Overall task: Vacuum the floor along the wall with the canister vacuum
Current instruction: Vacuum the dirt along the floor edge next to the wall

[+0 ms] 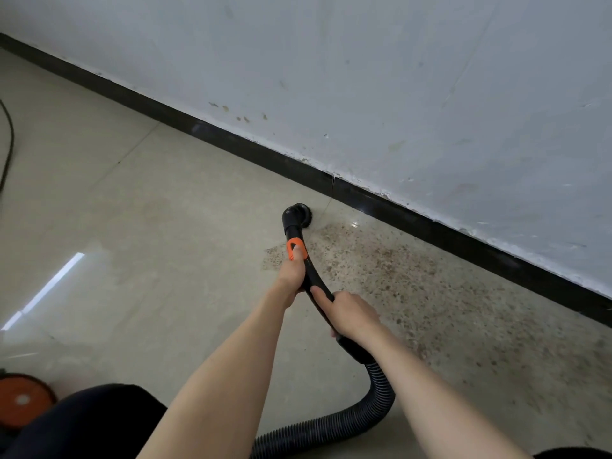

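A black vacuum wand with a round brush nozzle (299, 213) touches the beige tiled floor close to the black skirting board (381, 202). My left hand (293, 271) grips the wand just below its orange slider (294, 249). Further back on the curved handle, my right hand (351, 314) holds it where it joins the ribbed black hose (374, 402). Brown crumbs and dirt (414, 276) cover the floor to the right of the nozzle, along the wall. The floor to the left of the nozzle looks free of crumbs.
A grey-white scuffed wall (397, 94) runs diagonally from upper left to lower right. The canister's orange wheel (23, 399) shows at the lower left edge. A dark cord (8, 140) lies at the far left. My dark-clothed knee (99, 422) fills the bottom left.
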`<state>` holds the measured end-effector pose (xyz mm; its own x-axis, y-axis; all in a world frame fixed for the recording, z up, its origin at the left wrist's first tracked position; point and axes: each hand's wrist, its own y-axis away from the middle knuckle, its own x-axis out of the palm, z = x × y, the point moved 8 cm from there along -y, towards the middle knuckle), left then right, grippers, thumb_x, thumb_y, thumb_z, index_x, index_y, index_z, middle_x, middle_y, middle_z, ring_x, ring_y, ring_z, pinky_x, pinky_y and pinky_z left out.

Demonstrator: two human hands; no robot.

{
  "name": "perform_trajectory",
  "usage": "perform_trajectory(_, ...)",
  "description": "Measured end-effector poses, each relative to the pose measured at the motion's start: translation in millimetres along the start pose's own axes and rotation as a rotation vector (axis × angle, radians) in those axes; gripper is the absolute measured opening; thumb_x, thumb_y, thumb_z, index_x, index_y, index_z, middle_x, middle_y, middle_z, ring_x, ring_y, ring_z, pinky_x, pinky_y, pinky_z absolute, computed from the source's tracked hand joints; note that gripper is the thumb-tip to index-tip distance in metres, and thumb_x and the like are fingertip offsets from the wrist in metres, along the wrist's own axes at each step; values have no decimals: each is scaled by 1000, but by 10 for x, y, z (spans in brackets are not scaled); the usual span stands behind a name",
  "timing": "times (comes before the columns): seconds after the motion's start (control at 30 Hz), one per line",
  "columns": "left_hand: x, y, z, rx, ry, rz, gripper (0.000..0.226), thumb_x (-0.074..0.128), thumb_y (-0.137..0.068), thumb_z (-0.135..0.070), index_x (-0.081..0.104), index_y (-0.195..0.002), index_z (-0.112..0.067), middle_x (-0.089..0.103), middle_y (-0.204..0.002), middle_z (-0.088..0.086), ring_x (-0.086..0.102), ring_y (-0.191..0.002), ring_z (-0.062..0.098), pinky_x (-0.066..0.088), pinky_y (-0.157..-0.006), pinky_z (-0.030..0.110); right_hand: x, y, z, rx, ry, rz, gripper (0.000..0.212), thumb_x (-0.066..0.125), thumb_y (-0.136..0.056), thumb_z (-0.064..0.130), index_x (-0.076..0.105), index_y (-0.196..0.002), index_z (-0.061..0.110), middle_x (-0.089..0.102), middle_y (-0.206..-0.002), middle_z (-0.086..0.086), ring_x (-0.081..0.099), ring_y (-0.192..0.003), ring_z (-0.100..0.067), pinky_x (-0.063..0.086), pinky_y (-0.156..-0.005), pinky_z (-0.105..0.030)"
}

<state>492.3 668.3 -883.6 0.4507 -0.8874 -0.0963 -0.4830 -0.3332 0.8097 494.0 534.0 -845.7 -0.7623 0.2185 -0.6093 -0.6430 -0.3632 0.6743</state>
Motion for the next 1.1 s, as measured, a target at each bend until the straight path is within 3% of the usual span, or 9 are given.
perform_trajectory(0.1,-233,29,107,-19,81,-45,57,27,-101,-46,43,-130,0,56,-114,18,56,-108,34,50,-83,40,87,17,157,-46,40,33,68,23,-92,71,60,-87,15,72,-69,-5,69,-75,-25,53,-76,-35)
perform_trajectory(0.23,-498,149,363,-41,157,-115,57,28,-101,-46,43,-128,2,55,-102,12,55,-94,28,48,-75,38,244,126,319,-92,134,73,71,23,-92,73,63,-93,14,69,-68,-3,69,-77,-26,53,-78,-35)
perform_trajectory(0.37,-653,289,697,-72,232,-138,60,29,-101,-47,42,-131,3,54,-105,13,55,-95,28,47,-76,38,467,289,356,-127,194,96,68,26,-91,73,60,-92,13,72,-90,-11,68,-87,-32,52,-78,-37)
perform_trajectory(0.5,-641,402,802,-83,248,-110,59,29,-101,-46,40,-133,2,53,-109,14,54,-98,29,47,-79,39,542,402,304,-117,202,123,68,26,-92,72,60,-94,13,72,-92,-12,68,-88,-32,51,-76,-36)
perform_trajectory(0.7,-537,486,793,-85,221,-74,57,29,-101,-46,40,-130,2,54,-110,15,55,-99,30,48,-80,40,508,500,206,-90,200,98,73,23,-90,74,62,-95,14,71,-81,-7,69,-79,-28,55,-78,-37)
perform_trajectory(0.87,-324,488,679,-80,158,-28,53,27,-102,-45,43,-121,1,56,-93,11,56,-89,27,49,-74,38,416,525,36,-36,138,88,61,21,-90,75,52,-78,23,64,-59,2,64,-61,-20,51,-69,-30)
perform_trajectory(0.97,-186,478,564,-69,108,1,49,25,-102,-44,44,-118,-2,55,-89,9,57,-80,23,49,-69,36,323,509,-43,-14,102,66,61,21,-91,74,52,-77,24,66,-59,2,64,-56,-16,47,-64,-28)
perform_trajectory(1.1,-65,419,427,-57,83,17,47,26,-102,-44,45,-112,-2,55,-87,9,56,-79,23,50,-71,37,219,459,-99,12,77,39,65,21,-91,74,57,-84,20,71,-65,-2,68,-65,-17,49,-68,-29)
